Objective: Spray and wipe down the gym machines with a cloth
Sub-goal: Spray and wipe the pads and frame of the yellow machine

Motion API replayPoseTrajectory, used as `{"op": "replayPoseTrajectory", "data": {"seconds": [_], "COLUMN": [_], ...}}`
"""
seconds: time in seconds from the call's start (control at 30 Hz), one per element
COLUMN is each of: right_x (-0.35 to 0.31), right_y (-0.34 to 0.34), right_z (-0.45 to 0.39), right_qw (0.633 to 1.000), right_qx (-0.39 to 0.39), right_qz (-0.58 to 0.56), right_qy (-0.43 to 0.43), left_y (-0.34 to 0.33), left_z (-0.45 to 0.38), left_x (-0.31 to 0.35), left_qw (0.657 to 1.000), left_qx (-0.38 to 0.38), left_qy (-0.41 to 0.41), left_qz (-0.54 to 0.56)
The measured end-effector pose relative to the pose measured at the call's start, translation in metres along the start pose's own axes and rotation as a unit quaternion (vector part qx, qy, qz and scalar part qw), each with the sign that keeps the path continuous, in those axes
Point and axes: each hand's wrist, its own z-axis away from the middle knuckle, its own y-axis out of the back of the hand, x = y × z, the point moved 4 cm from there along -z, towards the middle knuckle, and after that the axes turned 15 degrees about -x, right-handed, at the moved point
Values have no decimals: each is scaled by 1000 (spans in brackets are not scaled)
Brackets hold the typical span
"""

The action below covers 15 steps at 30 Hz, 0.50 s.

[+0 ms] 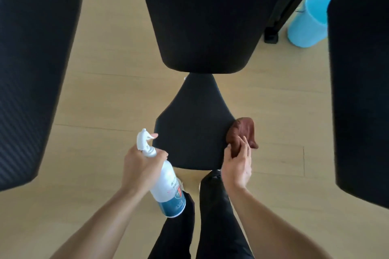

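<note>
A black padded machine seat (192, 124) lies just in front of me, with a larger black back pad (207, 17) beyond it. My left hand (140, 166) grips a white spray bottle (166, 185) by its neck, index finger on the trigger, nozzle pointing toward the seat's left edge. My right hand (236, 164) holds a bunched brown cloth (242, 134) against the seat's right edge.
Big black pads stand at the far left (31, 69) and far right (360, 90). A light blue bucket (309, 17) sits on the wooden floor at the upper right beside a black frame bar (288, 4). My dark trouser legs (189, 227) are below the seat.
</note>
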Motion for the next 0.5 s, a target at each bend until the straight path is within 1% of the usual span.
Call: {"op": "replayPoseTrajectory", "data": {"seconds": [0.03,0.07,0.1,0.17,0.27,0.33,0.37,0.43,0.47,0.5], "right_x": [-2,-3,-2,-2,-4,-10,-17,-42,-59,-79], "right_y": [1,3,7,18,20,14,13,9,5,-2], "right_z": [2,2,2,7,15,18,14,-6,-19,-32], "right_qw": [994,982,970,956,954,966,978,996,995,986], "right_qx": [6,7,-3,-34,-45,-43,-34,-28,-44,-78], "right_qz": [-83,-141,-181,-223,-236,-210,-175,-86,-39,5], "right_qy": [-67,-123,-160,-185,-179,-146,-110,11,81,144], "left_y": [-1,-1,0,7,18,22,21,18,14,9], "left_z": [4,9,15,29,41,42,41,31,23,14], "left_x": [2,6,8,15,24,33,37,48,54,60], "left_qw": [1000,1000,999,999,998,997,995,991,987,982], "left_qx": [-5,-10,-12,-13,-15,-23,-28,-35,-37,-35], "left_qy": [-9,-19,-28,-46,-61,-76,-85,-117,-136,-157], "left_qz": [-8,-19,-25,-22,-15,-24,-33,-59,-82,-102]}}
